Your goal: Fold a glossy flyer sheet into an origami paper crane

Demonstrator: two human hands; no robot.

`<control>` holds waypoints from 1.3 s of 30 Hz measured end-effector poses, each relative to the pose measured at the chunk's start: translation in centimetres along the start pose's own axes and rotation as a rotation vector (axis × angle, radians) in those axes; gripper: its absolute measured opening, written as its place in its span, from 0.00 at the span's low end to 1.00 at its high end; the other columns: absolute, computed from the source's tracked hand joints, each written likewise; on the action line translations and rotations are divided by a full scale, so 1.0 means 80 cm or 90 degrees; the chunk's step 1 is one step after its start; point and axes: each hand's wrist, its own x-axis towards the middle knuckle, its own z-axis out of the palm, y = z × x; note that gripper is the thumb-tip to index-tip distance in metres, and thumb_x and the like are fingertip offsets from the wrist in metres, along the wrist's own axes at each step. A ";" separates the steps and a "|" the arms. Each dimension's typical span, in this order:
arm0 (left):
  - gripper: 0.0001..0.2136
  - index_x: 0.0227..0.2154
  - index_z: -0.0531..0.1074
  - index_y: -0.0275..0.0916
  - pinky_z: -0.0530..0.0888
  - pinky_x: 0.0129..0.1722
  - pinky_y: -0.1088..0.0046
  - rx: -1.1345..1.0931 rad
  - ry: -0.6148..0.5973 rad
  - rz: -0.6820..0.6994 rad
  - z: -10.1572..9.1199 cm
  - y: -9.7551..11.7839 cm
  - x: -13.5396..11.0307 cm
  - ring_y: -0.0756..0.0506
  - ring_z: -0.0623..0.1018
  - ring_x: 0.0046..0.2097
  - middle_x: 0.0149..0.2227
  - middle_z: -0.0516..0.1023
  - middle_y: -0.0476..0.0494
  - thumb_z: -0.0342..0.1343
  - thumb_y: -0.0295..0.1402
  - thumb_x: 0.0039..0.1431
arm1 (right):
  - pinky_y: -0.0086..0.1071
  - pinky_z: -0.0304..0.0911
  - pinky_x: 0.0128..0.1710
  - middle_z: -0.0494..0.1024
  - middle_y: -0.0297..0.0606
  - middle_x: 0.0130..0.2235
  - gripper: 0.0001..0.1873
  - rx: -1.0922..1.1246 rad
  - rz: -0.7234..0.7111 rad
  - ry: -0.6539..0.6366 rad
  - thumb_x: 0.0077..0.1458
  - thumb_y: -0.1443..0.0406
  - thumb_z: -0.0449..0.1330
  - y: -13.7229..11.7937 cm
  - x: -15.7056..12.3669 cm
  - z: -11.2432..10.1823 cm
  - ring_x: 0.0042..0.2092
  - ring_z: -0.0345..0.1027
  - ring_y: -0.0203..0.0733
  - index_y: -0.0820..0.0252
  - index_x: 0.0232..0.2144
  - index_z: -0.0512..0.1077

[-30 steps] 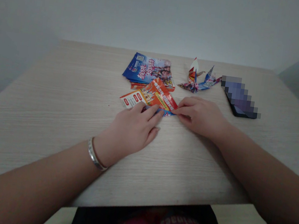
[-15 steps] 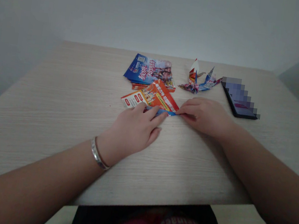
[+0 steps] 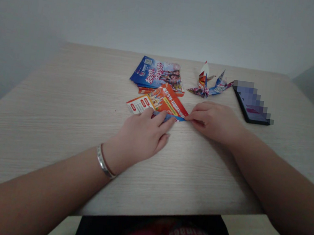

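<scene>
An orange printed paper sheet [image 3: 162, 101] lies on the light wooden table [image 3: 59, 112], its near edge folded so a blue strip shows. My left hand [image 3: 140, 136], a silver bracelet on its wrist, lies on the table with its fingers stretched flat and their tips pressing on that folded edge. My right hand [image 3: 214, 121] pinches the sheet's right corner between thumb and forefinger.
Behind the sheet lies a stack of blue printed leaflets [image 3: 157, 74]. A folded paper crane [image 3: 207, 85] stands to its right, and a dark phone [image 3: 252, 105] lies beyond that. The table's near edge runs just above my lap.
Both hands and the sheet stay almost where they were. The left fingertips have crept slightly right along the folded edge.
</scene>
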 end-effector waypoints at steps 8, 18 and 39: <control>0.20 0.60 0.70 0.39 0.75 0.46 0.51 0.014 0.022 0.001 -0.001 0.000 0.001 0.32 0.76 0.51 0.56 0.76 0.36 0.45 0.38 0.70 | 0.34 0.59 0.37 0.83 0.39 0.41 0.11 -0.032 0.016 -0.025 0.62 0.68 0.59 -0.005 0.001 -0.003 0.42 0.73 0.43 0.56 0.39 0.82; 0.23 0.60 0.69 0.25 0.69 0.63 0.55 -0.063 0.066 0.109 0.019 -0.011 0.006 0.34 0.72 0.60 0.59 0.74 0.29 0.46 0.36 0.71 | 0.34 0.56 0.35 0.83 0.39 0.41 0.12 -0.017 0.021 -0.057 0.63 0.68 0.58 -0.004 -0.001 -0.010 0.41 0.73 0.44 0.56 0.40 0.83; 0.23 0.63 0.68 0.33 0.71 0.58 0.53 -0.054 0.060 0.083 0.012 -0.007 0.008 0.34 0.73 0.56 0.56 0.75 0.33 0.46 0.38 0.71 | 0.35 0.64 0.40 0.84 0.40 0.41 0.14 0.076 0.076 0.019 0.60 0.67 0.57 0.016 -0.007 -0.009 0.42 0.76 0.45 0.57 0.41 0.82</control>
